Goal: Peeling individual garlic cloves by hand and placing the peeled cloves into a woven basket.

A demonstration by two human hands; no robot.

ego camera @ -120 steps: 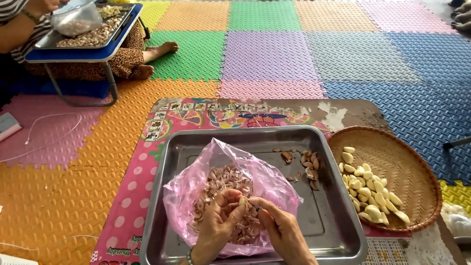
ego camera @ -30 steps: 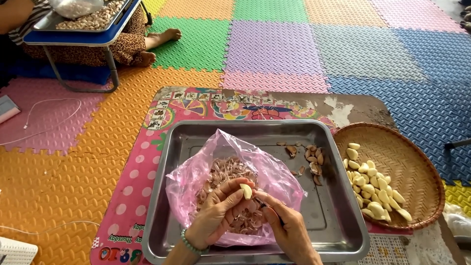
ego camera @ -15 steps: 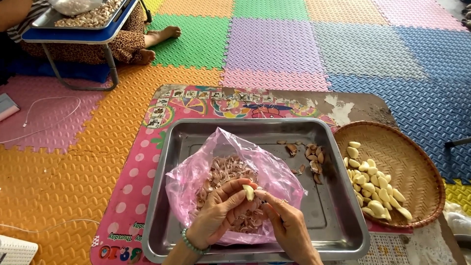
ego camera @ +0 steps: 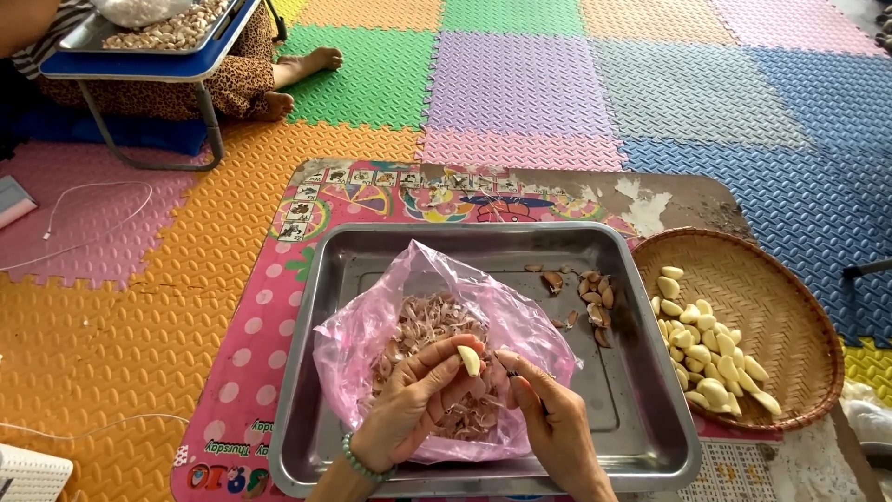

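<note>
My left hand (ego camera: 413, 395) pinches a pale garlic clove (ego camera: 470, 360) between thumb and fingers, over a pink plastic bag (ego camera: 520, 321) full of garlic skins (ego camera: 423, 325). My right hand (ego camera: 553, 423) is right beside it, fingertips close to the clove; whether it holds anything I cannot tell. The bag lies in a metal tray (ego camera: 650, 409). A few unpeeled cloves (ego camera: 595, 293) sit in the tray's far right part. A woven basket (ego camera: 790, 307) to the right holds several peeled cloves (ego camera: 706, 349).
The tray rests on a low table with a worn pink patterned top (ego camera: 251, 344). Coloured foam mats (ego camera: 520, 84) cover the floor. At far left another person sits behind a small blue folding table (ego camera: 139, 60) with a tray of garlic. A white cable (ego camera: 93, 214) lies on the mat.
The clove in my left hand now shows more bare and pale than four seconds ago. Both hands stay over the bag, shifting only slightly.
</note>
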